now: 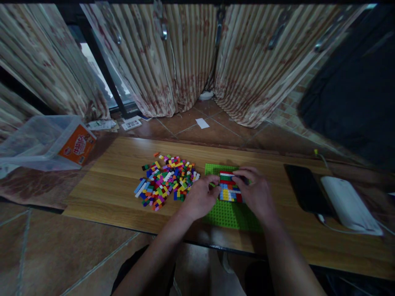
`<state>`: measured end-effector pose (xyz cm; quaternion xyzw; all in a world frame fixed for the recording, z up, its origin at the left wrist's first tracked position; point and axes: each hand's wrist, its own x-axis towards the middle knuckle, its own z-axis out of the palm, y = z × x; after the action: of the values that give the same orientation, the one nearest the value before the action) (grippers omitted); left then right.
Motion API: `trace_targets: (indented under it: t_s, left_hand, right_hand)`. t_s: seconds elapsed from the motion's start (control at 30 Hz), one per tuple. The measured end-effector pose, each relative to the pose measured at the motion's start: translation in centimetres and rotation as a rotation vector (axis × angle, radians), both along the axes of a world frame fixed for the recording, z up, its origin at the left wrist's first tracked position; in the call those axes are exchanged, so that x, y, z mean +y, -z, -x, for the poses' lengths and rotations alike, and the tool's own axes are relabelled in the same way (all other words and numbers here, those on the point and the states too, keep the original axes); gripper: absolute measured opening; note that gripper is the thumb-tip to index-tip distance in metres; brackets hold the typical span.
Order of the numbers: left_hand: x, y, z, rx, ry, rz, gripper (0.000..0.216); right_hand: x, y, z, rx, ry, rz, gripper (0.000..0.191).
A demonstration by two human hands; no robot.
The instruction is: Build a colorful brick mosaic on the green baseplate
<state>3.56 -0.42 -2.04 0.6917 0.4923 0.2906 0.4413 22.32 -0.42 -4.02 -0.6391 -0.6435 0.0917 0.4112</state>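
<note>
A green baseplate (230, 216) lies on a low wooden board (108, 185). A block of coloured bricks (228, 190) in rows of red, white, blue and yellow is built on it. My left hand (200, 198) rests at the block's left edge, fingers curled and pinched against it. My right hand (256, 193) covers the block's right side, fingers bent over its top row. What either hand's fingertips pinch is too small to make out. A heap of loose coloured bricks (165, 181) lies just left of the baseplate.
A black phone (307, 188) and a white power bank (348, 203) with a cable lie at the board's right end. A clear plastic box (40, 142) with an orange label sits on the floor at left. Curtains (173, 53) hang behind; tiled floor surrounds the board.
</note>
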Motion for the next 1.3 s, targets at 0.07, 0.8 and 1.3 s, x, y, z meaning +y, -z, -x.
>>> trace_targets:
  t_s: [0.07, 0.8, 1.3]
  left_hand:
    - [0.0, -0.1, 0.0, 0.013, 0.007, -0.004, 0.029]
    - [-0.1, 0.7, 0.0, 0.058, 0.026, -0.062, 0.029]
    - [0.0, -0.5, 0.8, -0.052, -0.058, -0.092, 0.027]
  right_hand:
    - [0.0, -0.3, 0.0, 0.053, 0.005, 0.025, 0.022]
    - [0.7, 0.8, 0.1, 0.13, 0.111, 0.058, 0.028]
    - [0.8, 0.9, 0.1, 0.188, 0.062, 0.062, 0.024]
